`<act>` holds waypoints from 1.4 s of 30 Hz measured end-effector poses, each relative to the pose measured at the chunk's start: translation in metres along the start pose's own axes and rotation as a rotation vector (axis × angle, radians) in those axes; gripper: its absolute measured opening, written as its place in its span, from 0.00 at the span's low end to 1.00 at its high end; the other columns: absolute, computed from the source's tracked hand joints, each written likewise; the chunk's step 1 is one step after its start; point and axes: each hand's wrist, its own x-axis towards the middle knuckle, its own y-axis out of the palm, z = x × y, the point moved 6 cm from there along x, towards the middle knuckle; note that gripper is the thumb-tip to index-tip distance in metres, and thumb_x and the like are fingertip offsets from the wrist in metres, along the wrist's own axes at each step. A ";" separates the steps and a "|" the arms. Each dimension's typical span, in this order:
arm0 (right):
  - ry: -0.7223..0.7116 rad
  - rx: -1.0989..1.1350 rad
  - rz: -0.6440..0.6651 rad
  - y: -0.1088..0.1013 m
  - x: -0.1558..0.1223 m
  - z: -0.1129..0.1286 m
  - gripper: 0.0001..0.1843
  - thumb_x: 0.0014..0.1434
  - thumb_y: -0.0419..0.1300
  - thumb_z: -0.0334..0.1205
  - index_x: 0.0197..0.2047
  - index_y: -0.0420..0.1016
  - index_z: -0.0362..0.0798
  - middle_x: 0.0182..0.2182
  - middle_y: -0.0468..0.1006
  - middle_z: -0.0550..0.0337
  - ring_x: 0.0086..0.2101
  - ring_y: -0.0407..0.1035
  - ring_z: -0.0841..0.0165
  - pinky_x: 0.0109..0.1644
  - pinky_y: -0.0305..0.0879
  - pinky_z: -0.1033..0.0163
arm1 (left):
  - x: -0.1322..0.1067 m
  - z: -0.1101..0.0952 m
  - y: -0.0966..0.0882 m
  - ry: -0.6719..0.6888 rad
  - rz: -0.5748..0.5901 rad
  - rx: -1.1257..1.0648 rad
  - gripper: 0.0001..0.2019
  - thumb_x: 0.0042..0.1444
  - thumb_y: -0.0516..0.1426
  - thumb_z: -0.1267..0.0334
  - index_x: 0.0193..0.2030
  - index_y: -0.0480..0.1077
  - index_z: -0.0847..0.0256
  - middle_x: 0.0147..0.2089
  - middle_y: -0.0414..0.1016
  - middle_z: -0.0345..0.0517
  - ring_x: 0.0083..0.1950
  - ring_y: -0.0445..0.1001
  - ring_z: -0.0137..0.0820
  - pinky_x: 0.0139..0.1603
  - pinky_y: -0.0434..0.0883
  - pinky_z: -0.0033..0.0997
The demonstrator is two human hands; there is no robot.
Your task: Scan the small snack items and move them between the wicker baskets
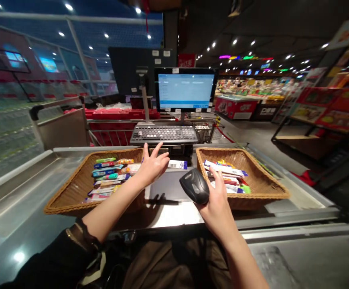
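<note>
My right hand [218,204] is wrapped round a black handheld barcode scanner [194,185], its head tilted over the counter between two baskets. Fingers spread, my left hand [154,165] hovers just in front of the black keyboard [165,133]; whether a fingertip touches it I cannot tell. A white and blue wrapped snack [178,164] lies to the right of that hand. The left wicker basket [69,202] holds a row of several wrapped snacks [105,174]. In the right wicker basket [261,180] are more snack packets [227,170], partly hidden by my right hand.
A lit monitor [187,90] stands behind the keyboard, beside a grey pole [145,100]. Metal counter [27,192] surrounds the baskets. Beyond are red crates [114,113], a wire cart [203,130], a red freezer [236,107] and a shelf [319,108] on the right.
</note>
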 end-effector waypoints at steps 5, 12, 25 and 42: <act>0.026 -0.082 0.022 -0.015 -0.008 -0.022 0.29 0.55 0.58 0.32 0.61 0.71 0.49 0.70 0.52 0.42 0.70 0.43 0.39 0.67 0.51 0.27 | 0.034 -0.041 0.014 0.063 0.005 -0.072 0.10 0.66 0.52 0.68 0.46 0.75 0.61 0.65 0.72 0.54 0.76 0.46 0.58 0.64 0.36 0.87; 0.086 -0.114 -0.006 -0.027 -0.015 -0.045 0.27 0.57 0.60 0.37 0.60 0.72 0.50 0.70 0.53 0.42 0.70 0.43 0.36 0.65 0.53 0.25 | 0.061 -0.070 0.028 0.098 0.014 -0.124 0.10 0.64 0.54 0.68 0.47 0.75 0.59 0.66 0.71 0.54 0.77 0.44 0.58 0.64 0.35 0.87; 0.129 -0.071 0.002 -0.025 -0.018 -0.055 0.27 0.57 0.59 0.38 0.61 0.71 0.51 0.71 0.54 0.45 0.70 0.43 0.38 0.66 0.52 0.25 | 0.071 -0.075 0.033 0.092 0.069 -0.094 0.09 0.65 0.54 0.67 0.47 0.74 0.60 0.66 0.71 0.53 0.77 0.43 0.58 0.65 0.36 0.86; 0.360 -0.094 -0.295 -0.121 -0.028 -0.141 0.19 0.56 0.62 0.44 0.49 0.77 0.44 0.66 0.57 0.39 0.70 0.47 0.45 0.70 0.51 0.35 | 0.136 -0.191 0.072 0.311 0.154 -0.222 0.08 0.60 0.58 0.66 0.43 0.77 0.61 0.68 0.65 0.59 0.76 0.44 0.60 0.66 0.35 0.84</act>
